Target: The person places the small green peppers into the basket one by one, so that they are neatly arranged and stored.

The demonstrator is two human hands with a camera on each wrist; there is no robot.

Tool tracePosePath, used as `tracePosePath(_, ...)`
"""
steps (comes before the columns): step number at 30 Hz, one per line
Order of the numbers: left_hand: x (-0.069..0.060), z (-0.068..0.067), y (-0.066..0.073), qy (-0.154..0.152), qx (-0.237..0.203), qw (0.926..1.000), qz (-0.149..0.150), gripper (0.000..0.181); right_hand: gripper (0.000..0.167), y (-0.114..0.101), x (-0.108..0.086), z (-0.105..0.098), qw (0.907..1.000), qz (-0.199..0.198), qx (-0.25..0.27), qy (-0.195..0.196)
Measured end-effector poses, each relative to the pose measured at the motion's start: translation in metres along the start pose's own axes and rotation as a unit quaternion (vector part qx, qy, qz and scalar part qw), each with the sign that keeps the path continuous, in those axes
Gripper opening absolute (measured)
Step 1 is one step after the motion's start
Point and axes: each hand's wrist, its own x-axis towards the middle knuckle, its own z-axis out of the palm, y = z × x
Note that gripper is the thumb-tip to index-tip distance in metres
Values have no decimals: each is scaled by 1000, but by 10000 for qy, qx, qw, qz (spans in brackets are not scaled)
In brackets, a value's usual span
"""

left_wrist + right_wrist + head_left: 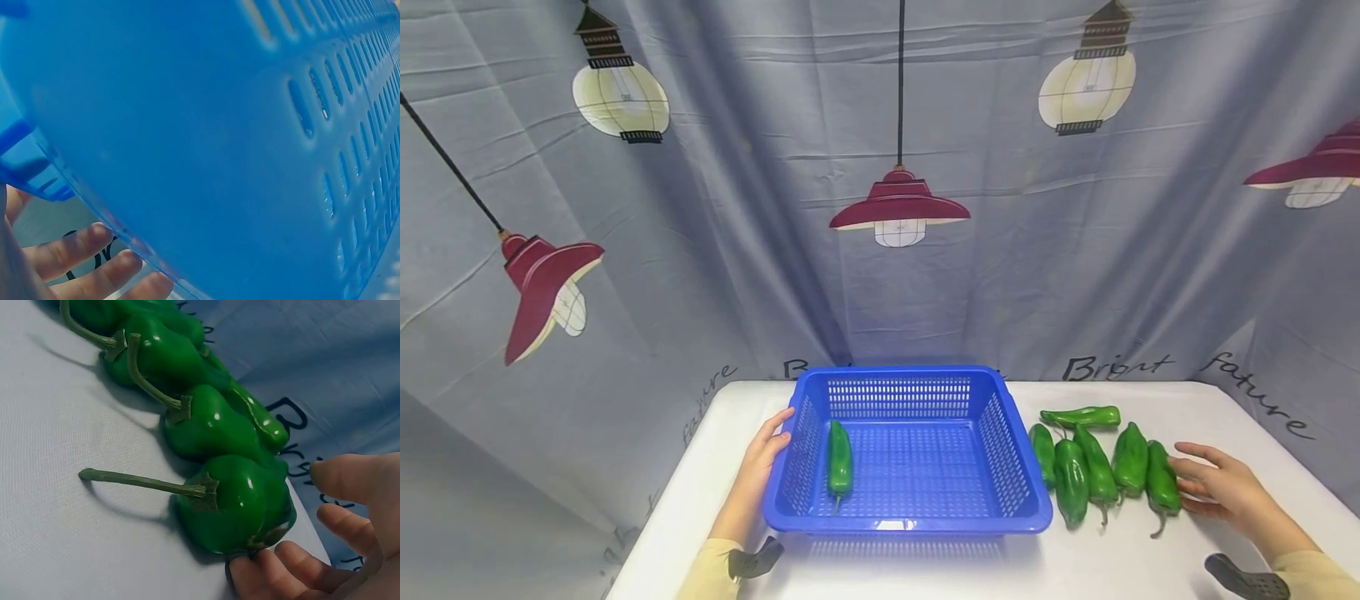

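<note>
A blue plastic basket [906, 525] with slotted walls stands on the white table. Inside it, toward the left, lies one long green pepper [840, 460]. My left hand [758, 467] rests against the basket's left side, fingertips at the rim; in the left wrist view its fingers [94, 275] look fairly straight beside the blue wall. To the right of the basket, several green peppers lie in a group. My right hand [1225, 492] is at the rightmost pepper [1162, 479], fingers spread. From the right wrist, lower fingertips [250, 569] appear at that pepper's side, thumb apart from it.
More peppers [1096, 467] lie close together between the basket and my right hand, one [1082, 417] lying crosswise behind them. A grey curtain [910, 308] printed with lamps hangs behind the white table [1097, 558].
</note>
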Motion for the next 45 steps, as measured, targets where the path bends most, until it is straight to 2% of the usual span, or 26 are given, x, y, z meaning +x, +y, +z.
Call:
tracePosePath(8, -1, 1, 1, -9, 212, 9997, 93, 49, 84, 0, 4, 6, 9990, -105, -435, 51)
tracePosePath(15, -1, 2, 1, -2, 40, 10000, 30, 49, 85, -1, 6, 14, 9942, -22, -1045, 272)
tracePosePath(20, -2, 3, 2, 6, 30, 10000, 32, 49, 86, -1, 9, 16, 9911, 21, -1301, 277)
tracePosePath(36, 0, 4, 3, -21, 11, 10000, 31, 48, 85, -2, 11, 17, 9871, 77, -1567, 312)
tracePosePath(45, 0, 4, 1, -80, -4, 9999, 110, 49, 87, -3, 7, 16, 9883, 140, -1489, 290)
